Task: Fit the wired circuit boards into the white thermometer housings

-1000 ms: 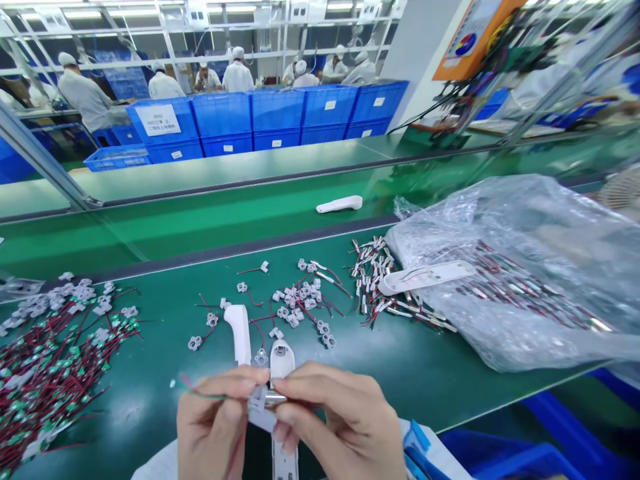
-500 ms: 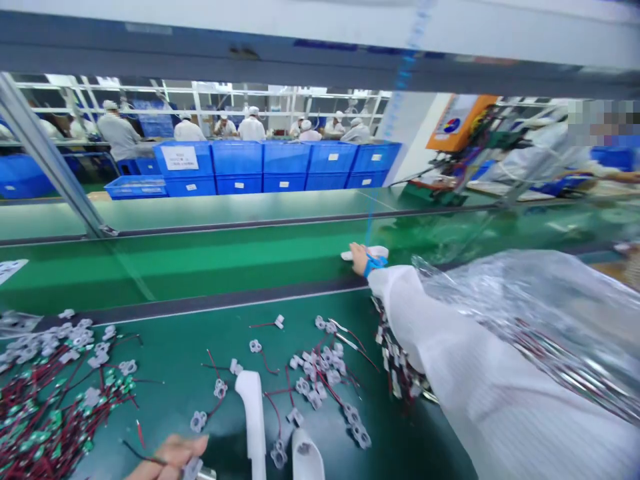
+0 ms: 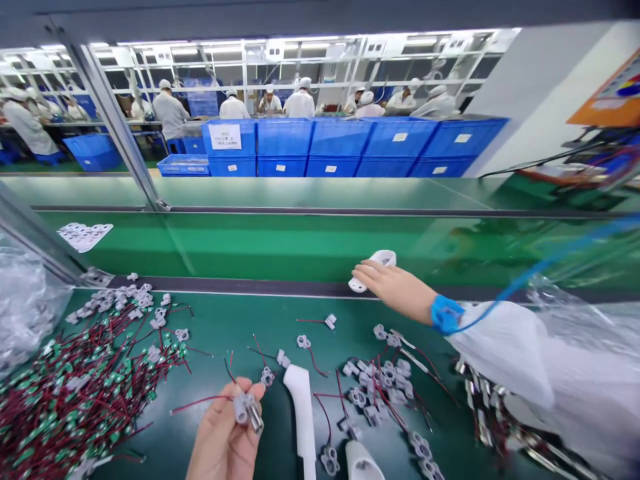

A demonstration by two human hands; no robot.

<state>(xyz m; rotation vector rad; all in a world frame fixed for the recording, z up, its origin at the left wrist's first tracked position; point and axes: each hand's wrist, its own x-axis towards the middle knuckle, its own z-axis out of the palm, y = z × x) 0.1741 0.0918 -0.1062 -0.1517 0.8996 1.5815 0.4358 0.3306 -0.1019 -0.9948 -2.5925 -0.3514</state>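
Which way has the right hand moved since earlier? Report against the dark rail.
Yes, the right hand moved forward: from the near side of the dark rail, it now reaches across that rail to the white plastic housing on the green belt.

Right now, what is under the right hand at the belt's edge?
Under the right hand lies a white plastic housing on the green belt; the hand hides the housing's middle.

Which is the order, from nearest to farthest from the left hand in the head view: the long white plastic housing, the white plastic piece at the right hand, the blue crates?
From the left hand:
1. Long white plastic housing: on the green bench, just right of the hand.
2. White plastic piece, at the right hand: at the bench's far edge.
3. Blue crates: beyond the far bench.
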